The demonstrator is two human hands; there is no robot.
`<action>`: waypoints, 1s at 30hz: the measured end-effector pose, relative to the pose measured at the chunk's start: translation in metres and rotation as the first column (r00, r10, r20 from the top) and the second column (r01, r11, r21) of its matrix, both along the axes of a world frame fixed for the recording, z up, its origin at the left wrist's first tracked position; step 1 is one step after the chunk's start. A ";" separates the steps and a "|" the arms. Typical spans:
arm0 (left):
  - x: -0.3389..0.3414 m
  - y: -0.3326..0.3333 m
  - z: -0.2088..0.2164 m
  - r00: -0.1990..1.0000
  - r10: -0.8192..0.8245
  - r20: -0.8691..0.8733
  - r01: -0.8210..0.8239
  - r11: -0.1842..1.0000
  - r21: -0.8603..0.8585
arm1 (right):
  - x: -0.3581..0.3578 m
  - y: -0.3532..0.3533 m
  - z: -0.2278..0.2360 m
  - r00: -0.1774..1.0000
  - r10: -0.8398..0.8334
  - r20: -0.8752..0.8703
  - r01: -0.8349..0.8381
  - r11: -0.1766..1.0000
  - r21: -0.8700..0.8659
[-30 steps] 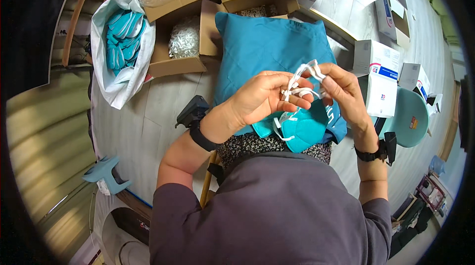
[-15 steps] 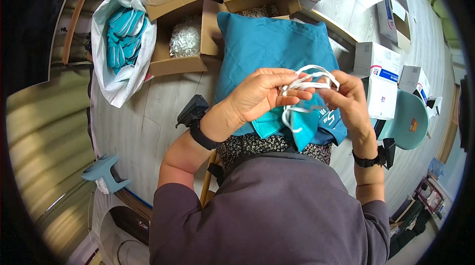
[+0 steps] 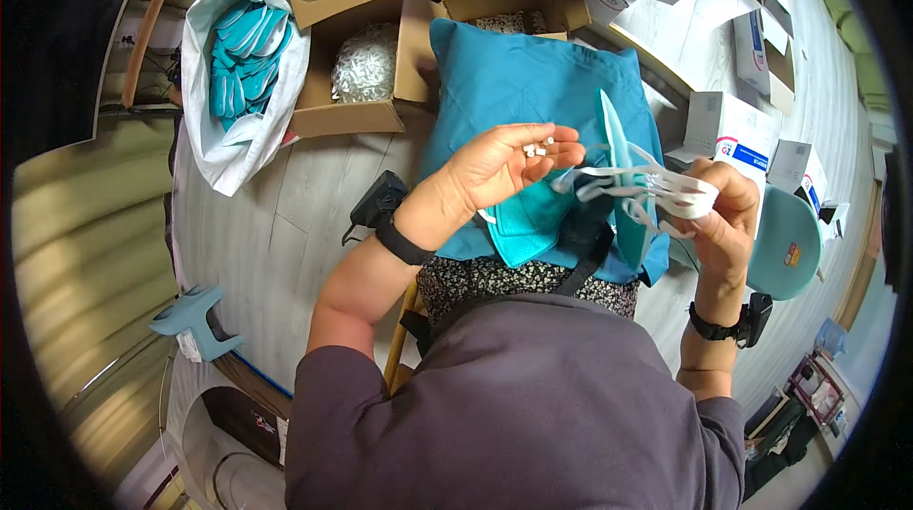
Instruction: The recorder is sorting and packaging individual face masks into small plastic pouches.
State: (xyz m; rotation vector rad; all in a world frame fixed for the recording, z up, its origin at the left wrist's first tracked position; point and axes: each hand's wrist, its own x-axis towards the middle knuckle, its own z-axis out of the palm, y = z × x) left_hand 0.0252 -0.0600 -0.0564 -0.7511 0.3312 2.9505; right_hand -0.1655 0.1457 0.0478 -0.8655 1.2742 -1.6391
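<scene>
Cupped and half curled, my left hand [image 3: 495, 167] holds several small white bead-like pieces [image 3: 538, 148] at its fingers. My right hand [image 3: 730, 220] pinches the white elastic straps [image 3: 689, 194] of a teal folded face mask [image 3: 616, 144]. That mask hangs edge-on from the straps, just right of my left fingertips. Below my left hand, another teal mask [image 3: 528, 229] lies on my lap. A blue-teal cushion [image 3: 523, 72] spreads out beyond both hands.
At the far left, a white sack [image 3: 211, 153] holds many teal masks. Beside it, a cardboard box [image 3: 352, 118] contains a bag of white pieces [image 3: 366, 68]; another box [image 3: 561, 10] stands behind the cushion. White cartons [image 3: 728, 125] and a teal stool [image 3: 785, 234] are at the right.
My right hand has moved right, drawing the straps away from my left hand and lifting the mask on edge. My left fingers have let go of the straps, and the white pieces now show.
</scene>
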 end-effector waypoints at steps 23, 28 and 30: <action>-0.014 -0.022 -0.044 0.867 -0.181 0.464 0.386 -0.343 -0.856 | 0.002 0.013 -0.016 0.950 -0.278 -0.139 0.300 0.939 0.169; 0.010 0.003 -0.013 0.783 -0.352 0.513 0.304 -0.502 -0.809 | 0.004 -0.005 -0.010 0.957 -0.265 -0.116 0.279 0.953 0.116; 0.022 0.006 -0.009 0.792 -0.383 0.476 0.304 -0.429 -0.851 | 0.006 -0.007 -0.005 0.958 -0.260 -0.117 0.273 0.955 0.112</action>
